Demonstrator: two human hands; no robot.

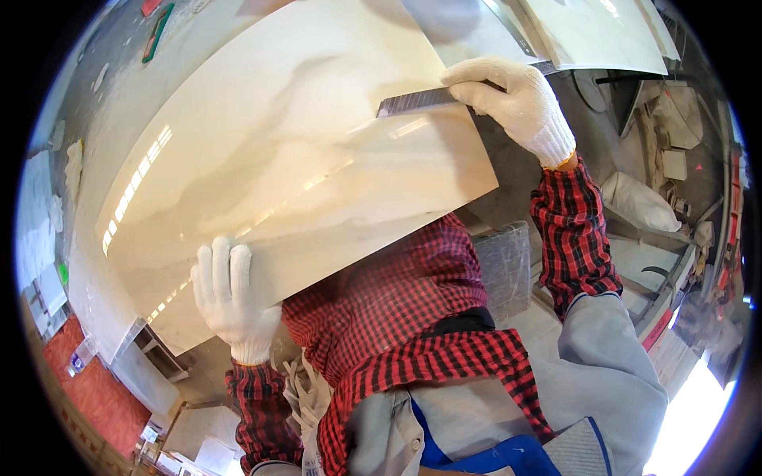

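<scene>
A large glossy cream slab [302, 166] with faint marble-like veining lies before me, its near edge close to my body. My left hand [232, 297], in a white knit glove, rests on the slab's near left part with fingers stretched out. At the slab's right edge my right hand [520, 103], also gloved in white, pinches a flat dark metal strip [414, 102] between thumb and fingers. The strip reaches leftward over the slab's surface; its right end is hidden in the hand, so I cannot tell its exact kind.
A metal ruler-like bar [509, 25] lies beyond the right hand, beside pale panels [599, 36]. A green-edged tool [159, 33] sits at the far left. A clear bottle [82, 355] stands on a red surface [103, 389]. At the right are a white sack [639, 202] and a frame.
</scene>
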